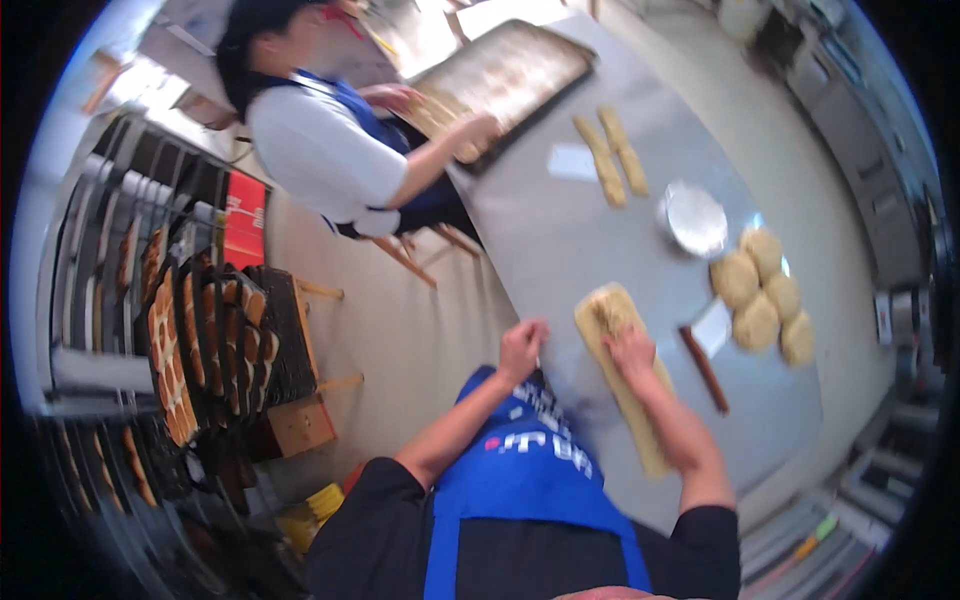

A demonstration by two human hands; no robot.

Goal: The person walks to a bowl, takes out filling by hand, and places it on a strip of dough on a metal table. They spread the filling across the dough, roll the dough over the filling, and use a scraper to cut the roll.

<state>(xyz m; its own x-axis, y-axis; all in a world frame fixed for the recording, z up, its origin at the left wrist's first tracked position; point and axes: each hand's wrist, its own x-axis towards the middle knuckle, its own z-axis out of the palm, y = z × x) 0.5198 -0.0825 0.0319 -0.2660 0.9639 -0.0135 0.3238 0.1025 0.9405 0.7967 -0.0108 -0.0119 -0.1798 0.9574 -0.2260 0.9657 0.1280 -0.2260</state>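
A long flat strip of dough (632,410) lies on the metal table, running away from me. Near its far end sits a crumbly yellowish filling (607,306). My right hand (630,352) reaches over the strip, its bent fingers pressed together into that filling. At the table's left edge is my left hand (522,348), apart from the dough, with its fingers curled closed. What it holds, if anything, I cannot make out. Right of the strip lie a brown rolling pin (704,370) and a white scraper (712,327).
Several dough rounds (757,290) cluster at the right, near a metal bowl (693,218). Two shaped dough lengths (612,160) lie beside a white card (572,162). A co-worker (320,150) handles dough at a large baking tray (530,75). A rack of bread (200,340) stands left.
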